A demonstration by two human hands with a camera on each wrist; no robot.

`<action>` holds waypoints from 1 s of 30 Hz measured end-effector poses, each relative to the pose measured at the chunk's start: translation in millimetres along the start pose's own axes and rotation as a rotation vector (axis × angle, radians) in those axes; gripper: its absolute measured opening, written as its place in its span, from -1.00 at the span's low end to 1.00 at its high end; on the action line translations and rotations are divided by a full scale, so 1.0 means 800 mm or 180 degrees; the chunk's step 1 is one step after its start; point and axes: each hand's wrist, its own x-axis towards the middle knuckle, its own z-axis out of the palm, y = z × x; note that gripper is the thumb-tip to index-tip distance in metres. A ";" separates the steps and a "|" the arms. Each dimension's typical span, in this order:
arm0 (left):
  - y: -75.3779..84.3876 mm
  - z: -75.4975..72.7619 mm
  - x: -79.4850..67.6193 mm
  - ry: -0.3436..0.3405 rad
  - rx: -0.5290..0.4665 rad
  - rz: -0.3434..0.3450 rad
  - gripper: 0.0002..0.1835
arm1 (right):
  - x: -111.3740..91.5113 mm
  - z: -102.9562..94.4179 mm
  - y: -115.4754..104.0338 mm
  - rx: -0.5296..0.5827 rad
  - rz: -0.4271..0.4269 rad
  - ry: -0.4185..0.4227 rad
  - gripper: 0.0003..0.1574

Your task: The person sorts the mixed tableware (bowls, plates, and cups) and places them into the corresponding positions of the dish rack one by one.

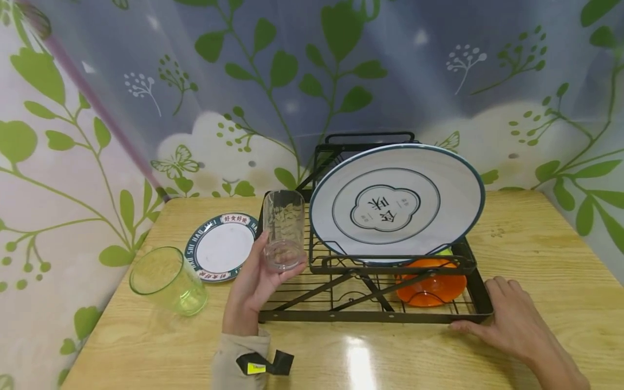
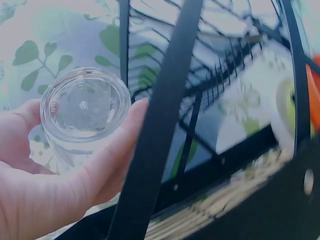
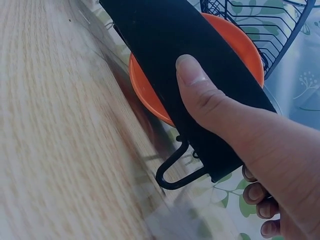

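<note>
My left hand holds a clear drinking glass over the left end of a black two-tier dish rack. Its fingers and thumb curve round the glass; the round base faces the left wrist camera. At the rack's front right corner, my right hand grips the frame, thumb pressed on the black side and fingers round the end. A large white plate with a blue rim leans upright in the upper tier. Below it, an orange bowl sits in the lower tier.
Left of the rack, a small white plate with a dark lettered rim lies on the wooden table. A green-tinted glass stands near it, toward the table's left edge. Leaf-patterned cloth hangs close behind the rack.
</note>
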 end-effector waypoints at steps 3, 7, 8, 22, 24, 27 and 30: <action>0.000 0.004 0.001 -0.0205 -0.0500 -0.0102 -0.44 | 0.000 0.001 0.000 0.0002 0.0009 0.0012 0.09; -0.002 0.006 0.002 -0.0486 -0.1510 -0.0280 -0.40 | -0.001 0.001 0.000 -0.0009 0.0002 0.0013 0.12; -0.002 0.007 0.003 -0.0549 -0.1760 -0.0330 -0.39 | -0.001 0.001 0.000 -0.0012 -0.0005 0.0016 0.13; -0.004 0.022 0.036 -0.0106 -0.3497 -0.0531 -0.25 | -0.001 0.002 0.001 -0.0021 -0.0061 0.0126 0.12; -0.005 0.023 0.040 -0.0010 -0.3627 -0.0568 -0.26 | -0.002 0.002 0.001 -0.0025 -0.0063 0.0132 0.12; -0.005 0.025 0.046 0.0140 -0.3883 -0.0619 -0.28 | -0.002 0.002 0.001 -0.0020 -0.0056 0.0133 0.12; -0.005 0.027 0.051 0.0305 -0.4125 -0.0604 -0.27 | -0.002 0.002 0.000 -0.0018 -0.0039 0.0126 0.11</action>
